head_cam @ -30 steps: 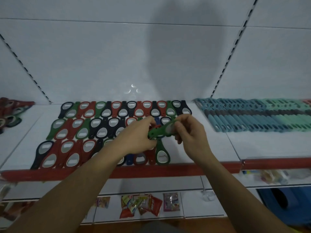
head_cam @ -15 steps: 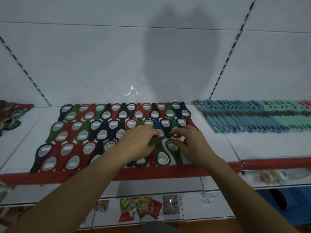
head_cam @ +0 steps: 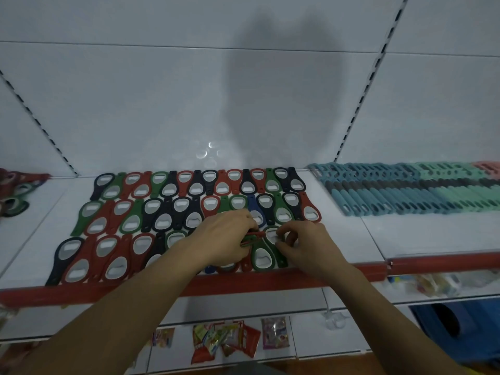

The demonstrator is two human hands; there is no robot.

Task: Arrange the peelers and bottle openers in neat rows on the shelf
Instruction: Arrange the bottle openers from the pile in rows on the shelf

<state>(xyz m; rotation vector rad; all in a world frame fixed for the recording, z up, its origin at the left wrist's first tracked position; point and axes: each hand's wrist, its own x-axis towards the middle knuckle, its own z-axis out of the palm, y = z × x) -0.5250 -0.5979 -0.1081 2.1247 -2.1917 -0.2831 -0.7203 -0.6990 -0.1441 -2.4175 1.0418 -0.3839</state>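
Red, green, black and blue bottle openers (head_cam: 186,209) lie in three overlapping rows on the white shelf (head_cam: 349,239). My left hand (head_cam: 224,236) hovers over the front row and grips a few thin openers, a red one (head_cam: 254,234) on top. My right hand (head_cam: 303,244) is beside it, its curled fingertips pinching the head of a green opener (head_cam: 270,235) that lies at the right end of the front row, next to another green opener (head_cam: 261,258). Teal and mint peelers (head_cam: 405,196) lie packed in a row on the right shelf section.
A red strip (head_cam: 270,282) edges the shelf front. More openers are piled at the far left (head_cam: 16,193). Snack packets (head_cam: 224,339) lie on a lower shelf, and a blue bin (head_cam: 454,320) is at the lower right. Bare shelf lies right of the opener rows.
Both hands came down from mid-air to the front row. The green opener that was held up between them now lies on the shelf under my right fingertips.
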